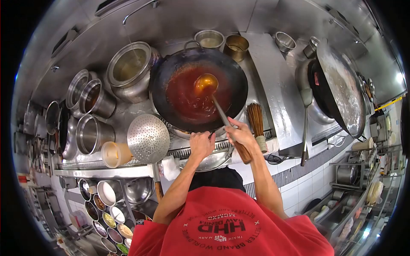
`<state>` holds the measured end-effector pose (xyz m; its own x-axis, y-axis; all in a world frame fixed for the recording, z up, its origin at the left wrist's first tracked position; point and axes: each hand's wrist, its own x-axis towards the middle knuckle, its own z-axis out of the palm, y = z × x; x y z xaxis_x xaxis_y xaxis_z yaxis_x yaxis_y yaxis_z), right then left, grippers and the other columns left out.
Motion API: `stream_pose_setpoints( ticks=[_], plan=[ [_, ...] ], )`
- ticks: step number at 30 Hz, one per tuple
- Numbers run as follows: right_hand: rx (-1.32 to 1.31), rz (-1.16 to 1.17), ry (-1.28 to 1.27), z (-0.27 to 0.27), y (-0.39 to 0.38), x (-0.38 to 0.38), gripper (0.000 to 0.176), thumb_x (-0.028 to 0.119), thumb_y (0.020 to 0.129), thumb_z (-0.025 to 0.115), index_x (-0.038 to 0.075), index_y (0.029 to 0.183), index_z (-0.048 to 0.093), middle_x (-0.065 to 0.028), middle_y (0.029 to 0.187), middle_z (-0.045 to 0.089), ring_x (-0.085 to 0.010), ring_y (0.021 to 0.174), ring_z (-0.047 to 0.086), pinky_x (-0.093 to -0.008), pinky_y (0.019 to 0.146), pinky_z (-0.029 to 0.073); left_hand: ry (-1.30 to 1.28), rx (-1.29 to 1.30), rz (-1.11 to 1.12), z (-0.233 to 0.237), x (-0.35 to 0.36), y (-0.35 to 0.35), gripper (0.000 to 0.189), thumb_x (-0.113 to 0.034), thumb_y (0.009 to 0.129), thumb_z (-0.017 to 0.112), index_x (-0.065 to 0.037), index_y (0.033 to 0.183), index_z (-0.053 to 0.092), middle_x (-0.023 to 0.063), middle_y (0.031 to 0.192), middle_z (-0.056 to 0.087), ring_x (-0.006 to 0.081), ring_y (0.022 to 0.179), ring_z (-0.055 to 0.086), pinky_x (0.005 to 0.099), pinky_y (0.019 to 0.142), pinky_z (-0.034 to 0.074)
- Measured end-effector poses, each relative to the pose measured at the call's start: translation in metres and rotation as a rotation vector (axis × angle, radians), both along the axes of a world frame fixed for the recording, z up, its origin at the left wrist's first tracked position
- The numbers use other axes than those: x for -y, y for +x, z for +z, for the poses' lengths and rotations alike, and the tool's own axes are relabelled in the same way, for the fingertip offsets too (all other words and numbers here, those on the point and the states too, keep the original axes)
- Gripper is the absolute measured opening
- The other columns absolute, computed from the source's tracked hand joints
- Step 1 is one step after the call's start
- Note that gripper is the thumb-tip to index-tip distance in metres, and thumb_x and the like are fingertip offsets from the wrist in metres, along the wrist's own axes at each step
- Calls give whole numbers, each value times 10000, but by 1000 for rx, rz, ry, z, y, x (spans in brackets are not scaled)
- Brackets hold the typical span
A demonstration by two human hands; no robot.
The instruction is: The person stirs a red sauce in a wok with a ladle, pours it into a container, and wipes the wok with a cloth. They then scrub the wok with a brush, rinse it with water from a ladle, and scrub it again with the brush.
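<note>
A large black wok [157, 85] sits on the stove with red sauce [183, 100] spread over its bottom. My right hand [240, 135] is wrapped around the wooden handle of a ladle [221, 112]. The ladle's bowl, shiny and orange with sauce, dips into the red liquid near the wok's middle. At the near edge of the wok my left hand [202, 146] is closed on it; the exact part under the fingers is hidden. To the right of the wok leans a bamboo brush [256, 121]. A perforated skimmer [148, 138] lies left of my left hand.
A big metal pot [113, 70] stands beneath a tap [141, 10] at back left. Several steel pots [92, 132] and a plastic tub [112, 154] are on the left. Ingredient bowls [106, 192] fill the lower left. Another wok [341, 89] tilts at right beside a spatula [306, 115].
</note>
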<state>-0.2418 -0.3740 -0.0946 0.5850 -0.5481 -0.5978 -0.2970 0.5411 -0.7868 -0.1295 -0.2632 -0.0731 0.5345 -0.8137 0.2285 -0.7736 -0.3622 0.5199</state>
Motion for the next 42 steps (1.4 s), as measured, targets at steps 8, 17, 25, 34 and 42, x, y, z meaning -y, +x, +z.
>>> stream_pose_setpoints(
  ticks=[8, 17, 25, 34, 42],
  plan=[
    [188, -97, 270, 5, -21, -22, 568, 54, 838, 551, -5, 1353, 319, -49, 639, 525, -115, 463, 475, -236, 402, 365, 4, 8, -34, -3, 0, 1, 293, -255, 773, 608, -68, 559, 536, 128, 540, 560, 324, 585, 569, 426, 636, 416],
    [110, -58, 70, -7, 9, -17, 555, 43, 832, 563, 0, 1341, 346, -53, 668, 539, -112, 490, 494, -243, 399, 373, -2, -31, -24, -7, 0, -2, 290, -269, 778, 607, -62, 583, 555, 137, 552, 566, 326, 599, 570, 422, 670, 418],
    [6, 15, -31, 7, -7, -3, 608, 33, 820, 580, -21, 1358, 300, -56, 676, 544, -122, 490, 495, -257, 415, 379, 53, -17, 0, -2, 3, -3, 290, -279, 784, 601, -42, 618, 578, 156, 587, 581, 335, 649, 574, 421, 672, 415],
    [196, -101, 247, 1, -24, -13, 589, 32, 811, 584, -21, 1341, 333, -70, 771, 560, -114, 555, 515, -234, 439, 398, 15, 23, -18, -9, 3, -3, 227, -232, 759, 622, -49, 629, 589, 171, 585, 582, 331, 606, 574, 419, 649, 410],
    [91, -42, 25, -3, 17, -12, 562, 55, 816, 584, -18, 1328, 364, -61, 670, 548, -114, 506, 493, -237, 441, 392, 91, -61, -16, -6, 3, -3, 314, -302, 795, 580, -35, 630, 579, 186, 626, 587, 352, 665, 568, 428, 679, 405]
  ],
)
